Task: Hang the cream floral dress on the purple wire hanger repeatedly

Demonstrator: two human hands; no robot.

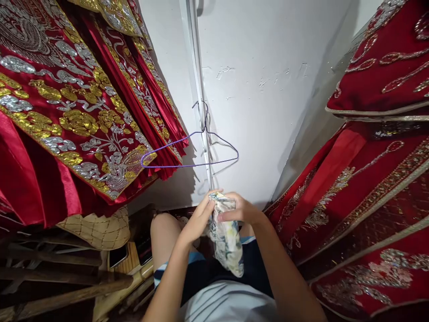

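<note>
A crumpled piece of patterned cloth, cream with blue-green and yellow patches, hangs down in front of my lap. My left hand pinches its upper left edge between thumb and fingers. On the cloth's upper right side, my right hand is closed, with fingertips pressed on the fabric. The cloth's lower end droops free and looks folded or bunched. Just above both hands, a purple wire hanger hangs by its hook from a metal rail, with nothing on it.
Red garments with gold and silver embroidery hang at the left. More red beaded garments hang at the right. A white wall stands ahead, with a metal rail. Low on the left are a wooden stool, a phone and a tan quilted item.
</note>
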